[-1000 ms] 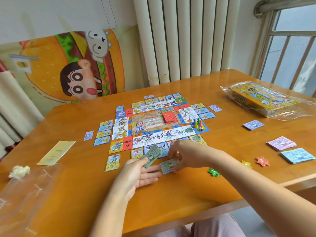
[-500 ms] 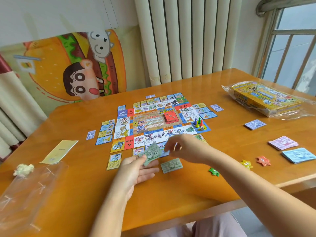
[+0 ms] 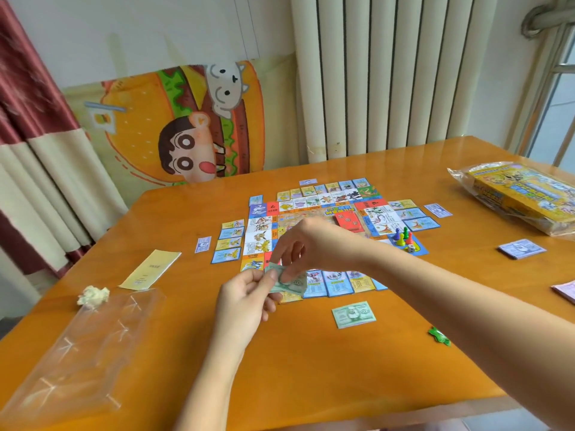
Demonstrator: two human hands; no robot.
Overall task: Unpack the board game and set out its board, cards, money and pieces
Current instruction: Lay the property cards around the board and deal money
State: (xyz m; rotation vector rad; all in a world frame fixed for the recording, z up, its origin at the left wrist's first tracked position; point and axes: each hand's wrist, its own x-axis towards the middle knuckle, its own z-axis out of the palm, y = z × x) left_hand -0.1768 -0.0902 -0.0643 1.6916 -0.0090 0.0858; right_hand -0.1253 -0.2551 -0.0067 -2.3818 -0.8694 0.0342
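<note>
Left hand: centre of frame, raised over the table; thumb and curled fingers pinch a wad of green notes.
Right hand: just above the left hand, arm entering from lower right; thumb and forefinger closed on the top edge of the same notes.
Single note: green, flat on the table, right of the hands, below the board's near edge.
Board: centre of frame, flat, partly hidden by the right hand.
Red deck: on the board's middle.
Pawns: upright, clustered on the board's right corner, a die just beside them.
Cards: a column along the board's left side; further rows along the other sides.
Box: upper right, in clear wrap.
Purple stack: right of the board.
Pink stack: cut by the right edge.
Green piece: lower right, beside the right forearm.
Leaflet: yellow, left of the board.
Paper ball: left, at the upper edge of a clear bag.
</note>
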